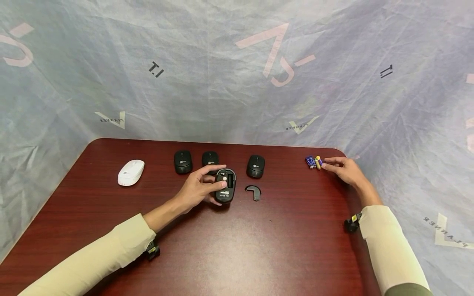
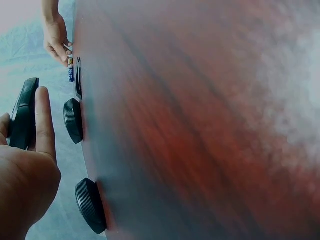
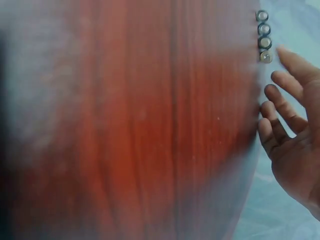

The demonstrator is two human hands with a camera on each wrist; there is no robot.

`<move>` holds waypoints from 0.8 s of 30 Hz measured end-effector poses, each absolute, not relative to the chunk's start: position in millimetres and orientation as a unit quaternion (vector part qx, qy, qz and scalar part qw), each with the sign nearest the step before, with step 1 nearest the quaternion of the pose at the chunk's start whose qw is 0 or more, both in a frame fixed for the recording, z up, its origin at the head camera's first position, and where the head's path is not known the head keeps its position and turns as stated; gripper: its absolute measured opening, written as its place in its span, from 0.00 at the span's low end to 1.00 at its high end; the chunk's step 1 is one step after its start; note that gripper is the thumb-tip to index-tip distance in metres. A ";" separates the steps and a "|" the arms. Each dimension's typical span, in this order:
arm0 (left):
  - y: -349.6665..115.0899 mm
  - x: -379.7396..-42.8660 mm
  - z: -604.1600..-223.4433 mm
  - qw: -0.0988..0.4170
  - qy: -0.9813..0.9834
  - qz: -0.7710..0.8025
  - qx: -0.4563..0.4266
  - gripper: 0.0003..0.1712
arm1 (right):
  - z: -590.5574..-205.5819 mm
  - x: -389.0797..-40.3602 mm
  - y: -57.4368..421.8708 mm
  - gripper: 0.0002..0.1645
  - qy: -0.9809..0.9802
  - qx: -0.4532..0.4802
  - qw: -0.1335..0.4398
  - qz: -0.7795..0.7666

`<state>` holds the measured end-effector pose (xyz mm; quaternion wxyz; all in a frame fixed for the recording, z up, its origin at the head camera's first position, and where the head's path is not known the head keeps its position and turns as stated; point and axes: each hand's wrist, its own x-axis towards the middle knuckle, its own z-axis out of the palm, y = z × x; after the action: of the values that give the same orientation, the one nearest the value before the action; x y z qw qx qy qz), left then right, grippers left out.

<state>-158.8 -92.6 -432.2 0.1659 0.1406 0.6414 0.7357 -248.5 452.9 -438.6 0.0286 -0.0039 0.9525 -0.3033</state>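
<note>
My left hand (image 1: 200, 187) holds a black computer mouse (image 1: 226, 193) with its underside turned up and its battery slot uncovered. The left wrist view shows this mouse (image 2: 24, 112) edge-on, with the thumb along one side. A small curved black battery cover (image 1: 254, 191) lies on the table just right of it. At the far right, my right hand (image 1: 342, 169) reaches to a row of several small batteries (image 1: 314, 162), blue ones and a yellowish one. In the right wrist view its fingers are loosely bent, and the fingertips are beside the end battery (image 3: 266, 56) with a small gap.
Three more black mice stand along the back: one at the left (image 1: 183, 162), one partly behind my left hand (image 1: 210, 158), and one above the cover (image 1: 255, 166). A white mouse (image 1: 131, 172) sits far left. Fabric hangs behind the dark red table (image 1: 259, 250).
</note>
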 end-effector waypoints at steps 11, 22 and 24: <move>-90.8 -158.2 -433.1 0.169 0.637 0.738 0.145 0.34 | -443.7 -262.6 463.7 0.43 0.947 -0.035 0.107 -0.301; -89.4 -159.5 -433.0 0.171 0.638 0.737 0.141 0.34 | -442.2 -266.1 474.9 0.41 0.939 -0.095 0.178 -0.278; -89.1 -159.3 -433.0 0.172 0.638 0.738 0.140 0.34 | -444.1 -267.3 476.1 0.40 0.939 -0.105 0.179 -0.274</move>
<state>-159.3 -89.1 -433.0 0.1721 0.1399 0.6378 0.7376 -267.3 476.1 -444.1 0.1792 -0.1053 0.9391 -0.2735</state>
